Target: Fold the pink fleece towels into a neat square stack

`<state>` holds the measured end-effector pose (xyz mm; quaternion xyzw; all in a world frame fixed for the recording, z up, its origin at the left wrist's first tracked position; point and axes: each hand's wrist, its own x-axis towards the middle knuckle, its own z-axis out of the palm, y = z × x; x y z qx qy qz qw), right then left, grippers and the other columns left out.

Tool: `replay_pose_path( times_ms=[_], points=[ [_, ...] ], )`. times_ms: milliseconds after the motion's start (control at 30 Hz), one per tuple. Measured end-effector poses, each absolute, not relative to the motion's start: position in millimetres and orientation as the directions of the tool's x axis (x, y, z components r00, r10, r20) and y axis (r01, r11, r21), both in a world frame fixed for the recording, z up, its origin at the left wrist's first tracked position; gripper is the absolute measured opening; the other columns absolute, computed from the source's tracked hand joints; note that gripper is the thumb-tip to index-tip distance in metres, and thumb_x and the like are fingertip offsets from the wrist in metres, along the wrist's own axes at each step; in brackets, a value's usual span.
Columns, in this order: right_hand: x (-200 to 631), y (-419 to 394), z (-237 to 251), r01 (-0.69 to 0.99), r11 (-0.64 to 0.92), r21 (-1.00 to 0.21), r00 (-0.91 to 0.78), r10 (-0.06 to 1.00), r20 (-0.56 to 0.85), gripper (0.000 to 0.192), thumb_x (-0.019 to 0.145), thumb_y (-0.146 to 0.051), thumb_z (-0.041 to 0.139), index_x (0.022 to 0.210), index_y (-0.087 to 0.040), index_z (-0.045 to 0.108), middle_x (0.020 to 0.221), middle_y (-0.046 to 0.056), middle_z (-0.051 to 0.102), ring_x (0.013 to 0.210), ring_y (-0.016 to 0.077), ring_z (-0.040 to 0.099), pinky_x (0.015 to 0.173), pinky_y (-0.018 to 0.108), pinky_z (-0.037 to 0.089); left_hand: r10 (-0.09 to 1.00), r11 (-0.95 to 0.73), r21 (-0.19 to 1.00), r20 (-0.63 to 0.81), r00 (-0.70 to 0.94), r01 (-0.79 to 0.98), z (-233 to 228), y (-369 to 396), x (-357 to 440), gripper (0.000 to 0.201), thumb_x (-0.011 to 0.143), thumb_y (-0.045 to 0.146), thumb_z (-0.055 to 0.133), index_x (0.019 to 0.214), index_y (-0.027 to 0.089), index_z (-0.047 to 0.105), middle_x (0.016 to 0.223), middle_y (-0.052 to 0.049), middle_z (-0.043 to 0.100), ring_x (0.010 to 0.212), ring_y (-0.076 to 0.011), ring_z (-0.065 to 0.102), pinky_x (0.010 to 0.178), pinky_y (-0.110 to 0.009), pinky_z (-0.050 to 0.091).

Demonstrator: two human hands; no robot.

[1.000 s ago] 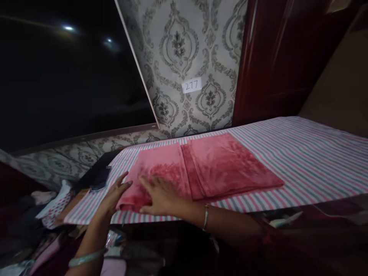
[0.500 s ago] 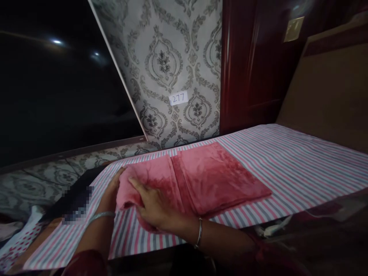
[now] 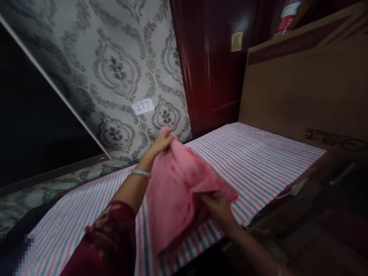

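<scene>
A pink plush cloth hangs lifted off the striped surface, held between both hands. My left hand pinches its upper far edge, raised near the wall. My right hand grips its lower near edge, close to the front of the surface. The cloth sags in loose folds between them, its bottom part still touching the stripes.
A patterned grey wall carries a small label reading 277. A dark red door stands behind the surface. A large brown cardboard sheet leans at the right. A dark panel fills the left.
The cloth lay folded flat with both hands pressing its left end; now both hands have lifted it off the striped surface. The view has swung to the right.
</scene>
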<state>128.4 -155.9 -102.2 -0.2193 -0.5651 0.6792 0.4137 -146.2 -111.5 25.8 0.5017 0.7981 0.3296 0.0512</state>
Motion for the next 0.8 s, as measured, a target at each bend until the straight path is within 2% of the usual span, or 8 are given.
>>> replay_pose_path(
  times_ms=[33, 100, 233, 333, 433, 533, 667, 800],
  points=[
    [144, -144, -114, -0.308, -0.058, -0.950, -0.531, 0.839, 0.121, 0.067, 0.070, -0.048, 0.076, 0.131, -0.024, 0.063, 0.100, 0.008, 0.075, 0.099, 0.0313, 0.069, 0.081, 0.041, 0.058, 0.875, 0.354, 0.516, 0.111, -0.470, 0.780, 11, -90, -135, 0.051, 0.091, 0.036, 0.049, 0.137, 0.017, 0.056, 0.088, -0.007, 0.073, 0.077, -0.0197, 0.069, 0.071, -0.030, 0.056],
    [170, -123, -135, -0.295, -0.181, -0.938, -0.509, 0.861, -0.005, 0.078, 0.070, -0.055, 0.077, 0.139, -0.025, 0.056, 0.100, 0.007, 0.074, 0.094, 0.0281, 0.070, 0.077, 0.039, 0.058, 0.892, 0.392, 0.469, 0.019, -0.453, 0.791, -19, -60, -123, 0.046, 0.089, 0.037, 0.056, 0.128, 0.014, 0.064, 0.085, -0.008, 0.074, 0.078, -0.0220, 0.070, 0.073, -0.031, 0.055],
    [194, -94, -149, -0.181, -0.394, -0.901, -0.589, 0.777, -0.222, 0.082, 0.080, -0.067, 0.065, 0.148, -0.028, 0.043, 0.097, 0.006, 0.075, 0.078, 0.0247, 0.072, 0.064, 0.037, 0.057, 0.852, 0.465, 0.402, 0.038, -0.522, 0.789, -55, -34, -139, 0.037, 0.084, 0.033, 0.062, 0.116, 0.015, 0.070, 0.114, -0.015, 0.072, 0.115, -0.0287, 0.062, 0.093, -0.034, 0.049],
    [187, -77, -145, -0.091, -0.235, -0.968, -0.633, 0.764, -0.126, 0.080, 0.077, -0.068, 0.065, 0.142, -0.022, 0.052, 0.108, 0.011, 0.075, 0.094, 0.0301, 0.072, 0.078, 0.044, 0.058, 0.815, 0.537, 0.380, -0.005, -0.579, 0.753, -63, -25, -161, 0.030, 0.082, 0.033, 0.062, 0.102, 0.013, 0.072, 0.111, -0.017, 0.072, 0.115, -0.0314, 0.062, 0.091, -0.036, 0.048],
    [175, -71, -141, 0.018, 0.082, -0.996, -0.645, 0.762, 0.051, 0.083, 0.073, -0.059, 0.071, 0.143, -0.019, 0.052, 0.124, 0.015, 0.070, 0.115, 0.0351, 0.066, 0.099, 0.050, 0.050, 0.824, 0.541, 0.412, -0.085, -0.560, 0.733, -63, -24, -175, 0.024, 0.079, 0.038, 0.064, 0.083, 0.015, 0.071, 0.086, -0.011, 0.073, 0.090, -0.0268, 0.068, 0.076, -0.031, 0.050],
    [171, -75, -140, 0.020, 0.290, -0.957, -0.639, 0.740, 0.210, 0.071, 0.079, -0.048, 0.065, 0.143, -0.021, 0.053, 0.140, 0.014, 0.061, 0.130, 0.0345, 0.056, 0.110, 0.052, 0.042, 0.848, 0.502, 0.477, -0.104, -0.520, 0.722, -58, -26, -184, 0.025, 0.077, 0.041, 0.065, 0.079, 0.017, 0.067, 0.070, -0.003, 0.066, 0.072, -0.0203, 0.062, 0.060, -0.027, 0.045],
    [183, -79, -146, -0.020, 0.340, -0.940, -0.607, 0.743, 0.282, 0.059, 0.087, -0.040, 0.056, 0.144, -0.025, 0.052, 0.142, 0.010, 0.059, 0.130, 0.0299, 0.057, 0.109, 0.049, 0.045, 0.867, 0.439, 0.562, -0.061, -0.494, 0.701, -52, -19, -190, 0.029, 0.078, 0.047, 0.063, 0.082, 0.018, 0.063, 0.069, 0.000, 0.061, 0.066, -0.0164, 0.056, 0.055, -0.025, 0.040],
    [194, -75, -162, 0.079, 0.370, -0.926, -0.598, 0.760, 0.253, 0.058, 0.088, -0.039, 0.055, 0.144, -0.025, 0.052, 0.138, 0.009, 0.063, 0.123, 0.0298, 0.063, 0.103, 0.046, 0.051, 0.882, 0.417, 0.618, -0.098, -0.461, 0.667, -65, -5, -184, 0.030, 0.073, 0.046, 0.068, 0.078, 0.017, 0.063, 0.070, -0.001, 0.063, 0.069, -0.0180, 0.058, 0.057, -0.026, 0.043]
  ],
)
